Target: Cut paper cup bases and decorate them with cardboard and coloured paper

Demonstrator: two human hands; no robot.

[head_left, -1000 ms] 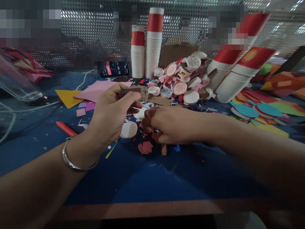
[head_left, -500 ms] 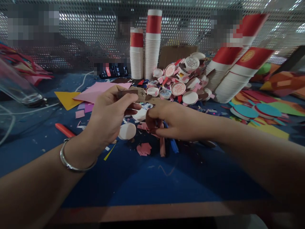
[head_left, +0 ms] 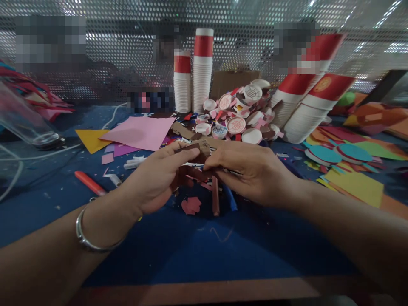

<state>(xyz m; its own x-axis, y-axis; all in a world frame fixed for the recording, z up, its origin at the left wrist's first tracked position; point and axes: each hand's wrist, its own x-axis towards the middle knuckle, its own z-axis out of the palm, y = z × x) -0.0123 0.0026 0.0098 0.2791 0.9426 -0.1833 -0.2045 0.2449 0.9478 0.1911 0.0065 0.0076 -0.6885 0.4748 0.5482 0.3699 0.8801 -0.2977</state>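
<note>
Pinching a piece of brown card point(head_left: 205, 148), partly hidden, in the left hand point(head_left: 159, 175); can't tell about the right hand's point(head_left: 255, 170) grip; below, a long blue stick point(head_left: 230, 199), top covered.

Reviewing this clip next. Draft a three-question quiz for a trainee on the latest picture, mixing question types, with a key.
1. Fill in the colour: the left hand holds a small piece that is ____.
2. True or false: the pink sheet overlaps the yellow sheet.
3. Which is nearest the taller upright cup stack?
A) the turquoise discs
B) the pile of printed discs
C) the clear container

Key: 1. brown; 2. true; 3. B.
</note>
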